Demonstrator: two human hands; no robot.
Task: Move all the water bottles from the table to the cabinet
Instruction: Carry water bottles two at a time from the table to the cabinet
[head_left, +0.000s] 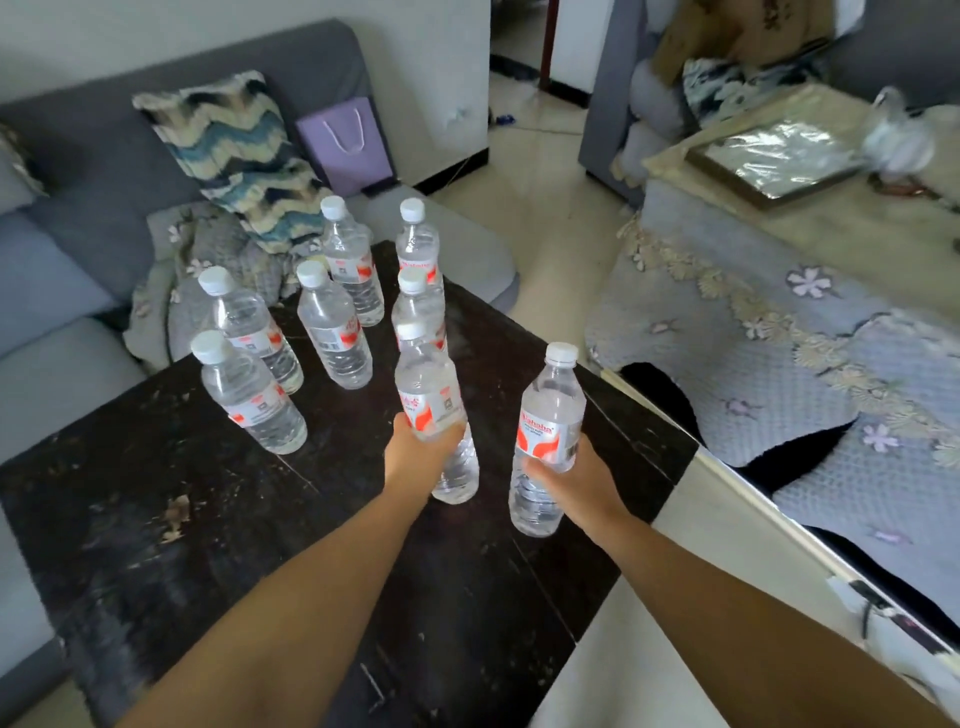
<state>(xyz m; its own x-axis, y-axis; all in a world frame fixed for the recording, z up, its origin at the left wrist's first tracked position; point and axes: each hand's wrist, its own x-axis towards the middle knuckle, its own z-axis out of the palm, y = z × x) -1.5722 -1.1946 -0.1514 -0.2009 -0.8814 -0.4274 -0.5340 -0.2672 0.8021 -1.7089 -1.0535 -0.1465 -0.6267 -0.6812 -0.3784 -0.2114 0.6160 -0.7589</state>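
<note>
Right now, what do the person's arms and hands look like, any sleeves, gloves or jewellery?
Both forearms are bare, with no sleeves in view. The left hand and right hand wear no gloves; no watch, bracelet or ring shows on the parts visible.

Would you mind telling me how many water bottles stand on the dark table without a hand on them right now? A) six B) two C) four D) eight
A: six capped bottles stand free on the dark table, while the left hand grips a seventh bottle and the right hand grips an eighth bottle.
</note>
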